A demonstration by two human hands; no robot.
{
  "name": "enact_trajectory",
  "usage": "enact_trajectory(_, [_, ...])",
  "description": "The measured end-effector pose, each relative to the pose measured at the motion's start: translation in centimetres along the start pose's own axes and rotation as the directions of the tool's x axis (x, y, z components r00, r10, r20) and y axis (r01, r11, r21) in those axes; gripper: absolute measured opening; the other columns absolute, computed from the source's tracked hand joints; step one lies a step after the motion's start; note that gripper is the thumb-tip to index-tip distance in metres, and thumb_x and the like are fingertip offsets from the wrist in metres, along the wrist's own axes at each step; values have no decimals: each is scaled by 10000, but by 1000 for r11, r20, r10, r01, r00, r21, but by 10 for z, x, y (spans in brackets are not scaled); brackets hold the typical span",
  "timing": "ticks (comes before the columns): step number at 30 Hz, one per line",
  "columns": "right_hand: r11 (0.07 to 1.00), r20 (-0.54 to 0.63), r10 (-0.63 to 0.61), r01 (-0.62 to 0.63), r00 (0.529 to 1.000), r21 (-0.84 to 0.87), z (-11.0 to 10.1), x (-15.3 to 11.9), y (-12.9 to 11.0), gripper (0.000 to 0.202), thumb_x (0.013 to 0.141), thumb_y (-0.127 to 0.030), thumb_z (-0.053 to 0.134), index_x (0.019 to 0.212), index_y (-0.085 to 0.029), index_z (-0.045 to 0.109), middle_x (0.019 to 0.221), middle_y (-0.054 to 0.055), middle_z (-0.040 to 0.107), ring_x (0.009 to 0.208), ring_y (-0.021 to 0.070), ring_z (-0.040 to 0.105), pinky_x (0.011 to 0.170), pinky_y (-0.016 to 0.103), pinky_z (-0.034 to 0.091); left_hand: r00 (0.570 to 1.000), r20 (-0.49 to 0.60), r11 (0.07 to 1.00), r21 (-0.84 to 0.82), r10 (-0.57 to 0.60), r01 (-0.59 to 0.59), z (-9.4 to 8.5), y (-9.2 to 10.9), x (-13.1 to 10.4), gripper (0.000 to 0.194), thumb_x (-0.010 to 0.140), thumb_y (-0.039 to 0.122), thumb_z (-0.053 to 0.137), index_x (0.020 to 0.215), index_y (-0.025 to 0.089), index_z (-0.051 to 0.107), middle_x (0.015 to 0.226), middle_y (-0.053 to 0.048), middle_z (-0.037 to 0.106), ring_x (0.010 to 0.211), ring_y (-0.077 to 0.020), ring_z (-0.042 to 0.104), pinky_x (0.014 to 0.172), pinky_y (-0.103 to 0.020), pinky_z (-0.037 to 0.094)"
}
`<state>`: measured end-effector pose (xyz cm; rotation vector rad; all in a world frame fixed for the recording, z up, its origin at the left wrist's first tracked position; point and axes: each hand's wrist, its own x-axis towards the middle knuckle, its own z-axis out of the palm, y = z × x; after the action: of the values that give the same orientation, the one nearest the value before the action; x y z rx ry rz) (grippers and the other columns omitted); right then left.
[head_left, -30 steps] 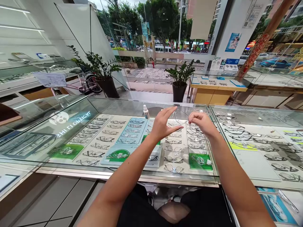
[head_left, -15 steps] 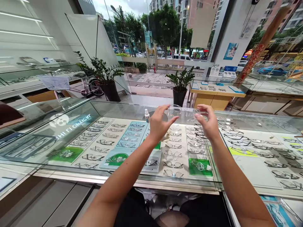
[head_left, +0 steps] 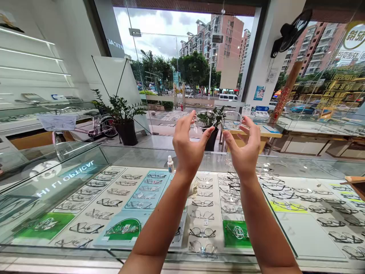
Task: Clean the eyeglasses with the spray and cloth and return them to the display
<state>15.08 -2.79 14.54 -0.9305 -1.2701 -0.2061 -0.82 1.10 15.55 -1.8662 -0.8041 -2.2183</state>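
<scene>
Between my two hands, a pair of clear-framed eyeglasses (head_left: 216, 113) is held up above the far side of the glass display counter. My left hand (head_left: 190, 140) grips its left side, fingers at the frame's edge and thumb near the lower rim. At the other end, my right hand (head_left: 245, 142) has its fingertips on the right side, with the thumb under the lens. The lenses are see-through, and the plant shows behind them. A small white spray bottle (head_left: 170, 164) stands on the counter just left of my left wrist.
Rows of eyeglasses (head_left: 202, 214) lie inside the glass counter, with green cards (head_left: 236, 233) among them. Beyond stand a potted plant (head_left: 127, 131) and a bicycle (head_left: 94, 127). Another display table (head_left: 264, 131) is at the far right, before the shop window.
My view has tilted upward, so more window and sky show. Both hands have raised the eyeglasses, now in front of the far plant, and my hands are slightly closer together.
</scene>
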Motion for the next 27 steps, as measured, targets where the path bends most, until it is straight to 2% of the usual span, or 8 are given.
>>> enact_trajectory(7, [996, -18, 81, -80, 997, 31, 2, 1, 10, 592, 876, -572, 746, 1353, -260, 591, 1338, 120, 635, 1140, 285, 670, 910, 481, 625, 995, -11, 994, -35, -100, 100, 7, -8, -10, 695, 817, 527, 840, 1405, 241, 603, 1326, -125, 698, 1196, -275, 682, 1034, -462, 570])
enact_trajectory(13, [996, 22, 84, -84, 996, -13, 6, 0, 20, 557, 875, -570, 750, 1317, -260, 617, 1255, 110, 667, 1136, 277, 663, 940, 484, 602, 988, 24, 980, -123, -151, 153, 15, -25, -16, 603, 815, 504, 850, 1316, 238, 645, 1300, -111, 684, 1190, -250, 686, 1062, -446, 570])
enact_trajectory(19, [992, 69, 122, -123, 990, 12, 8, 4, 35, 567, 859, -595, 753, 1288, -251, 620, 1250, 115, 657, 1136, 276, 662, 936, 480, 606, 973, 70, 960, -166, -218, 227, 22, -35, -20, 557, 810, 479, 861, 1281, 264, 655, 1261, -96, 686, 1156, -227, 689, 969, -402, 604])
enact_trajectory(22, [989, 79, 141, -143, 987, 26, 8, 4, 37, 583, 839, -614, 768, 1275, -256, 625, 1252, 113, 655, 1139, 278, 663, 916, 474, 612, 974, 58, 964, -142, -217, 224, 22, -33, -21, 552, 810, 474, 861, 1276, 264, 651, 1274, -98, 673, 1158, -229, 682, 934, -385, 607])
enact_trajectory(27, [984, 115, 173, -177, 978, 26, 9, 3, 39, 626, 817, -645, 773, 1274, -245, 620, 1228, 127, 680, 1092, 285, 691, 864, 472, 619, 986, 18, 982, -87, -167, 168, 22, -29, -22, 546, 828, 459, 848, 1294, 266, 640, 1291, -104, 658, 1175, -237, 662, 959, -409, 593])
